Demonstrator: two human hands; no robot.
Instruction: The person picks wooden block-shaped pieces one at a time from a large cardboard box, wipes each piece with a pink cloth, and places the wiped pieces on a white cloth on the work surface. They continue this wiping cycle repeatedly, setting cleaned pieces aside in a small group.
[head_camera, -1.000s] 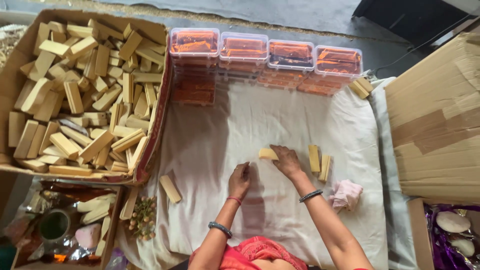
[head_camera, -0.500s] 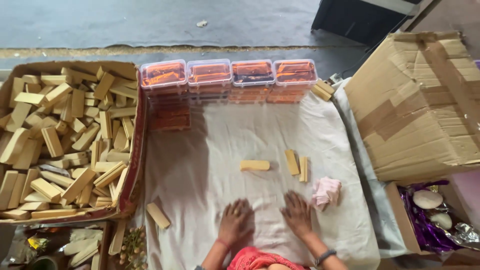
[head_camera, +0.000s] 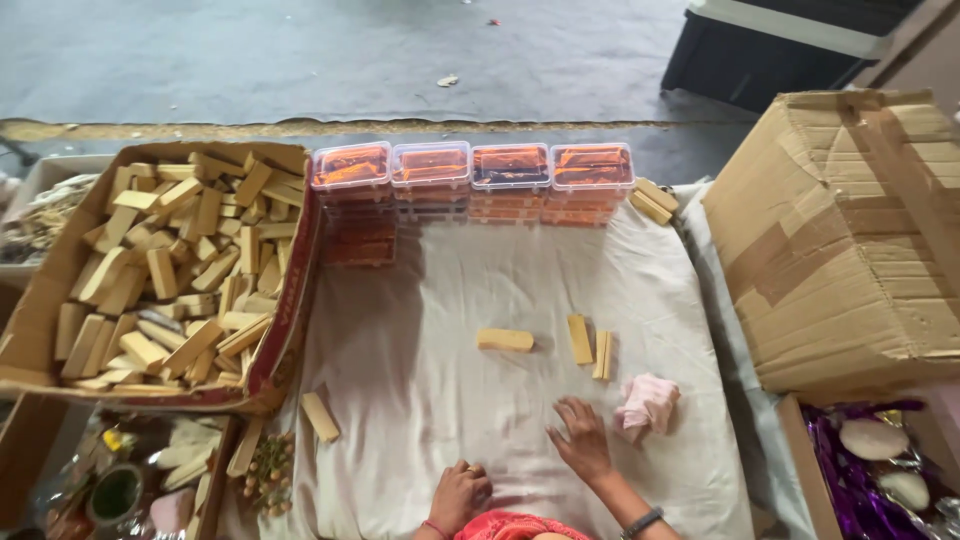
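1. The right hand lies flat, fingers spread, on the white cloth that covers the worktop; its grip is apart and holds nothing.
2. The left hand rests on the cloth close to the body with its fingers curled in; nothing shows in its grip.
3. Just beside the right hand sits a crumpled pink rag.
4. Ahead of the hands, apart from them, lie three pale wooden blocks: one flat block, and to its right a second block and a third block, close together.
5. Another loose block lies near the cloth's left edge.
6. On the left, an open cardboard box is heaped with many blocks of the same pale kind.
7. Along the far edge of the cloth stand stacks of clear plastic boxes with orange contents; what the contents are cannot be told.
8. On the right stands a large closed carton, taped.
9. Below it, an open box holds shiny purple wrapping and pale round pieces.
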